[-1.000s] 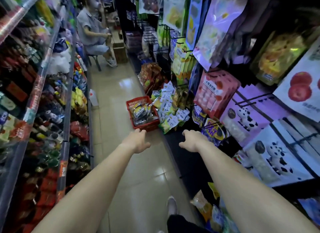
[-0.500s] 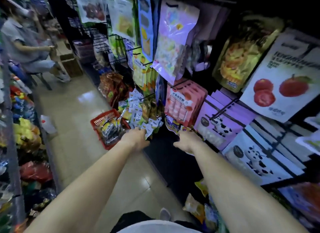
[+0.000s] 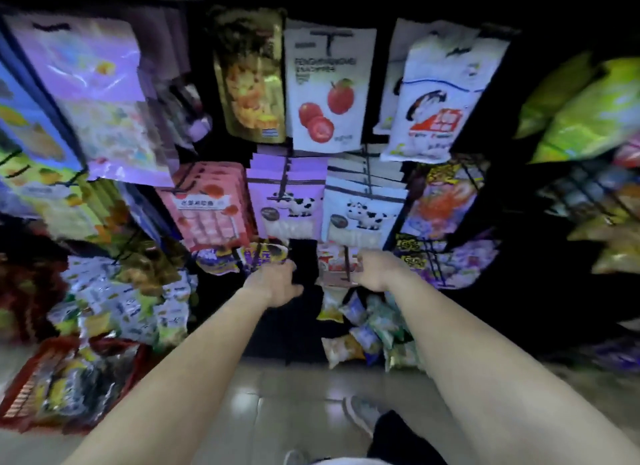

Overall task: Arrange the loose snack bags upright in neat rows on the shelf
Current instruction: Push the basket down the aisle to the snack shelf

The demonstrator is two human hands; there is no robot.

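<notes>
The view is blurred. Loose small snack bags point(image 3: 367, 329) lie in a heap on the dark bottom shelf, below my right forearm. A second heap of white-green bags point(image 3: 131, 302) spreads at the lower left. My left hand point(image 3: 277, 281) is curled, nothing visible in it, just under a purple-yellow bag point(image 3: 263, 255). My right hand point(image 3: 377, 269) reaches beside red-white packs point(image 3: 334, 263); the blur hides whether it touches or grips them. A dark gap separates the two hands.
A red basket point(image 3: 20, 395) full of bags stands on the floor at the lower left. Hanging bags cover the rack above: pink point(image 3: 207, 205), purple cow point(image 3: 287, 201), white cow point(image 3: 360, 208) and tomato point(image 3: 325, 90). My shoe point(image 3: 360, 412) is on the tiled floor.
The view has swung right, from the aisle to face the rack. Both hands have moved up to the low row of bags. The seated person is out of sight.
</notes>
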